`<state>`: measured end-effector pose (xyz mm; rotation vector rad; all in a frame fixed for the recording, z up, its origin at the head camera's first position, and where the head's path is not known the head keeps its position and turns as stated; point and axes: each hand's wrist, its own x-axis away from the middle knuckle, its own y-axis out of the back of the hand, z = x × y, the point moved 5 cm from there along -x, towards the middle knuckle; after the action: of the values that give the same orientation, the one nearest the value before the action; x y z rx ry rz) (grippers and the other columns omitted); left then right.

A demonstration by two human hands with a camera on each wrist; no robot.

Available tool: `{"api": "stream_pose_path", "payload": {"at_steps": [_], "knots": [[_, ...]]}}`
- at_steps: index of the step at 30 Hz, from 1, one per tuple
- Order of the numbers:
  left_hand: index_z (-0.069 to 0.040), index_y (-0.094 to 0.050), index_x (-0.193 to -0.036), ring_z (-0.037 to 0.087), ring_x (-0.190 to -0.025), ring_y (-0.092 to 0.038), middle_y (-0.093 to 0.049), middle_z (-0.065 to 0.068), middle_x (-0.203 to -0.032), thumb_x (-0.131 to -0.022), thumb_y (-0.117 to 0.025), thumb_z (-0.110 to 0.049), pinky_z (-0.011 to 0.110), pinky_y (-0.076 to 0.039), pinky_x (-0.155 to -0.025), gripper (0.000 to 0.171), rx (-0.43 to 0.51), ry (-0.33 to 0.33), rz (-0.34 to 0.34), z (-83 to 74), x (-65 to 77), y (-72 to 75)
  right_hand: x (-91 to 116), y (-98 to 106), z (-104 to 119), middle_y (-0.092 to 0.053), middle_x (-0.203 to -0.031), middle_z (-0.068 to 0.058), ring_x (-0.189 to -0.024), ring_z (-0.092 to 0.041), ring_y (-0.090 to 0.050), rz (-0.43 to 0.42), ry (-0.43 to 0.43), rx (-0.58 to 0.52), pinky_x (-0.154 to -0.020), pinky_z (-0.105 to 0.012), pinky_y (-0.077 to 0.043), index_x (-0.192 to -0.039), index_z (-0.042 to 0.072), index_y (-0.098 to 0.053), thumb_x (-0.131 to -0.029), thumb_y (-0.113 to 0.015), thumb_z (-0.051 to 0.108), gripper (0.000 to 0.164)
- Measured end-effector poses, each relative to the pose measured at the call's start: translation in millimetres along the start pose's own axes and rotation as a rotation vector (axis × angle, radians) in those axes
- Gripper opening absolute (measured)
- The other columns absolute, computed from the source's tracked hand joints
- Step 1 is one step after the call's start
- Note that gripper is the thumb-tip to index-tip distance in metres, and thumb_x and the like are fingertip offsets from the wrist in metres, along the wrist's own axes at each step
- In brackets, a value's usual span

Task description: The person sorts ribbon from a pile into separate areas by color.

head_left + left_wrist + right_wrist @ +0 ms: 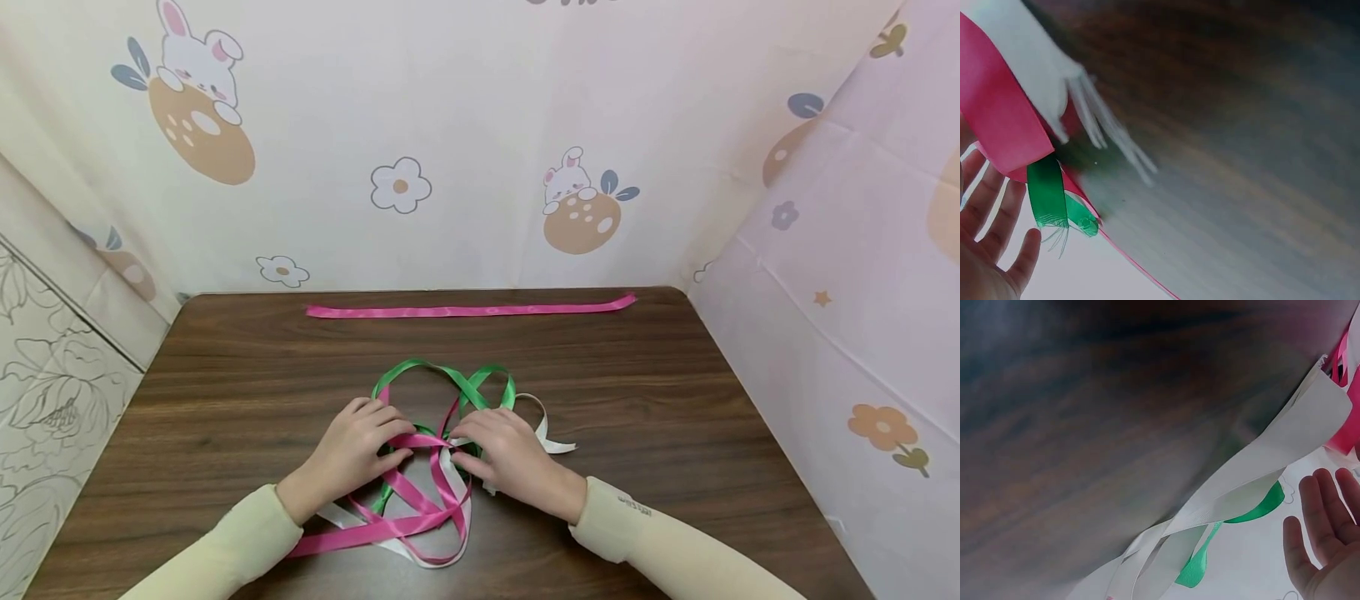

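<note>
A tangle of ribbons [411,493] lies on the dark wooden table [637,417], on the near side of its middle, with a hand at either side. The left hand [360,442], at nine o'clock, pinches a pink ribbon [420,440] between thumb and fingers, its other fingers spread. That ribbon runs to the fingertips of the right hand [506,450], at three o'clock, where pink and white meet; whether those fingertips grip anything cannot be told. The two hands are apart, just beside each other.

A green ribbon [453,377] loops out toward twelve and one o'clock. A white ribbon [557,447] pokes past the right hand toward three, and a broad pink tail [337,539] runs off toward eight. In the left wrist view, a green end [1047,194] frays into loose threads beside the fingers.

At the table's twelve o'clock, a separate pink strip [465,312] lies stretched out near the patterned backdrop [480,100].
</note>
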<state>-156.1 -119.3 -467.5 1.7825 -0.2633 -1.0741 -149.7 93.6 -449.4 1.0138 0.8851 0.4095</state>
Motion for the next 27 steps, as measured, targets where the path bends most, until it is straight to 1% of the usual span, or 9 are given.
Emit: {"api": "stream_pose_path", "payload": {"at_steps": [4,11,20,24,27], "knots": [[-0.021,-0.078,-0.097,0.015,-0.089,-0.069,-0.074,-0.007,-0.091,-0.072,-0.094,-0.033,0.039,-0.055,-0.086,0.032,-0.007,-0.002,-0.006,-0.9,-0.8,0.7,-0.7,-1.2,0.4,-0.073,-0.102,0.008,-0.099,-0.009,-0.069,0.005,0.007,0.016,-0.088,-0.031,-0.055,-0.106,0.017,-0.074,-0.085,-0.085,0.028,0.026],[-0.020,-0.079,-0.091,0.014,-0.086,-0.067,-0.073,-0.007,-0.086,-0.069,-0.096,-0.028,0.039,-0.054,-0.084,0.029,-0.011,-0.024,-0.034,-2.4,-1.8,2.4,-1.5,-1.0,-0.2,-0.073,-0.101,0.008,-0.096,-0.008,-0.068,0.052,-0.021,0.032,-0.087,-0.030,-0.055,-0.106,0.017,-0.076,-0.088,-0.083,0.028,0.022],[-0.021,-0.079,-0.088,0.014,-0.086,-0.067,-0.072,-0.008,-0.086,-0.073,-0.092,-0.023,0.039,-0.055,-0.085,0.020,0.009,-0.035,-0.055,-4.6,-2.2,4.2,-2.1,-1.7,0.7,-0.072,-0.093,0.010,-0.087,-0.006,-0.066,0.065,-0.023,0.063,-0.082,-0.028,-0.054,-0.101,0.020,-0.079,-0.089,-0.082,0.023,0.013],[-0.021,-0.079,-0.089,0.013,-0.086,-0.067,-0.073,-0.008,-0.086,-0.075,-0.091,-0.021,0.039,-0.055,-0.087,0.018,0.025,-0.038,-0.057,-5.7,-2.9,4.9,-2.3,-2.1,0.8,-0.072,-0.093,0.010,-0.085,-0.006,-0.066,0.069,-0.029,0.066,-0.079,-0.027,-0.053,-0.100,0.020,-0.079,-0.089,-0.082,0.023,0.011],[-0.020,-0.079,-0.089,0.013,-0.086,-0.068,-0.073,-0.008,-0.086,-0.074,-0.091,-0.020,0.039,-0.055,-0.086,0.019,0.038,-0.049,-0.067,-7.1,-3.9,6.2,-2.0,-2.3,1.0,-0.073,-0.093,0.010,-0.084,-0.006,-0.066,0.072,-0.034,0.065,-0.077,-0.026,-0.053,-0.100,0.020,-0.080,-0.089,-0.082,0.023,0.011]]}}
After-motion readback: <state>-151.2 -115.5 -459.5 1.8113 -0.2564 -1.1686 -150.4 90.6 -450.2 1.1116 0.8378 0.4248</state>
